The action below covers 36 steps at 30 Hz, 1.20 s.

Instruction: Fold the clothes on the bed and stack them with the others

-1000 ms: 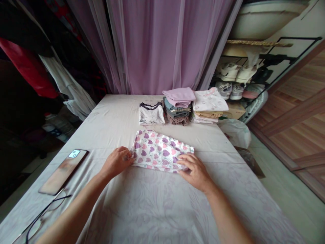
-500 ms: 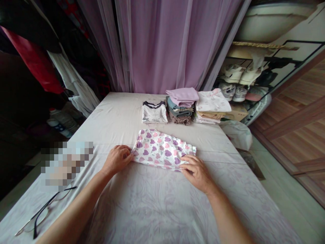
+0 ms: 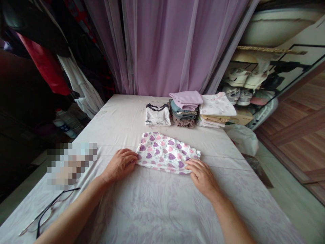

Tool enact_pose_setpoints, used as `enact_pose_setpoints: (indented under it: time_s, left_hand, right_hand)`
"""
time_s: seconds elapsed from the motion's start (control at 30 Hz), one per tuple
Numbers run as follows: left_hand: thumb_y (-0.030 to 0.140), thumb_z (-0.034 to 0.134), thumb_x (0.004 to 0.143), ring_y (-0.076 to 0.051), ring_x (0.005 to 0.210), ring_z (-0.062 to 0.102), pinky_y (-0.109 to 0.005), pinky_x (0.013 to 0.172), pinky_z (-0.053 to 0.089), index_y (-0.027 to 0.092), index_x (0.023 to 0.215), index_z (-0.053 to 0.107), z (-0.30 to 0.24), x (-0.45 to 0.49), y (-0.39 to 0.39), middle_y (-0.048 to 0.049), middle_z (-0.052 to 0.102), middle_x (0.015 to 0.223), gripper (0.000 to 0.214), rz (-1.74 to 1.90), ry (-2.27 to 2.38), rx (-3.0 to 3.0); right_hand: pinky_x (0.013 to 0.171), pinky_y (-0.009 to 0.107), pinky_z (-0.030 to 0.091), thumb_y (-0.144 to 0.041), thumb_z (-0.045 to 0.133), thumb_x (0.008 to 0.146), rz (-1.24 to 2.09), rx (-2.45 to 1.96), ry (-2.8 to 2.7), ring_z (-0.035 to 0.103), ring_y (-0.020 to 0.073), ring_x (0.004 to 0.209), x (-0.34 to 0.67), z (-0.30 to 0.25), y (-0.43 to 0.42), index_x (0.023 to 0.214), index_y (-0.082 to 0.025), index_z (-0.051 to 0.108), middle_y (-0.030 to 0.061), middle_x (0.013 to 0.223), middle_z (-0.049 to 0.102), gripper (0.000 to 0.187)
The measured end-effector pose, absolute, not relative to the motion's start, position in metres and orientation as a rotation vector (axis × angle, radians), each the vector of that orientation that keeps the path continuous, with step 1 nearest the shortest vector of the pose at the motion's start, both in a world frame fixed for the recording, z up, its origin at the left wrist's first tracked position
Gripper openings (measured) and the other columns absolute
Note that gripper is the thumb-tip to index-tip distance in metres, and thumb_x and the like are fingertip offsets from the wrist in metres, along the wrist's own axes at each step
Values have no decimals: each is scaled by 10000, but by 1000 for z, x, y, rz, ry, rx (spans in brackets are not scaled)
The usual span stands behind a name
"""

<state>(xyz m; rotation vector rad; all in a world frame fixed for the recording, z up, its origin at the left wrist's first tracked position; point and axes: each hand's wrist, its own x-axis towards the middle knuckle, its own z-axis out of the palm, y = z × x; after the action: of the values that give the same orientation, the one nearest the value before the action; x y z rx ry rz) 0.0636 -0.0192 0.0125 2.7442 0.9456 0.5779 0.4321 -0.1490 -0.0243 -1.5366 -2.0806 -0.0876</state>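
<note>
A folded white cloth with purple and pink hearts (image 3: 165,152) is lying flat in the middle of a pale pink bed sheet (image 3: 142,210), between the left hand (image 3: 119,165) and the right hand (image 3: 203,178). Both hands are resting open on its edges, with the fingers flat and not gripping. Stacks of folded clothes (image 3: 184,110) are sitting farther along the bed, before a long purple curtain (image 3: 162,44).

Pixelation hides the object (image 3: 72,166) on the bedsheet (image 3: 157,210) to my left; the picture's bottom edge cuts off my left forearm (image 3: 73,206) and right forearm (image 3: 231,215).
</note>
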Motion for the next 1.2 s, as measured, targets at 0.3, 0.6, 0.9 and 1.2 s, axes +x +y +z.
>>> enact_pose_setpoints:
  time_s: [0.3, 0.6, 0.9, 1.2]
  left_hand:
    - [337, 599, 887, -233, 964, 647, -411, 903, 454, 226, 1029, 658, 22, 71, -20, -58, 728, 1017, 189, 392, 996, 2884]
    - [304, 437, 917, -191, 850, 648, -318, 775, 502, 196, 952, 618, 53, 90, -8, -61, 707, 924, 214, 851, 1211, 2452]
    - [505, 498, 873, -94, 522, 473, -200, 499, 371, 187, 846, 566, 96, 117, 24, 46, 495, 604, 326, 970, 1194, 1780]
    - [365, 542, 854, -150, 606, 636, -232, 510, 456, 175, 1021, 644, 4, 119, 69, -53, 716, 833, 273, 576, 1569, 1716]
  right_hand:
    - [903, 359, 529, -156, 423, 866, -244, -1593, -1774, 658, 208, 1007, 440, -13, -130, 997, -217, 657, 81, 1065, 717, 275]
    - [783, 325, 527, -338, 451, 872, -133, -1730, -1491, 675, 216, 887, 446, 35, -110, 920, -223, 623, 76, 965, 734, 212]
    - [559, 258, 453, -424, 590, 811, 110, -1789, -1424, 615, 159, 642, 457, 83, -83, 1069, -201, 653, 48, 845, 712, 347]
    - [824, 372, 520, -282, 607, 810, 165, -2017, -1583, 672, 254, 947, 454, 13, -35, 1042, -164, 699, 141, 1068, 718, 276]
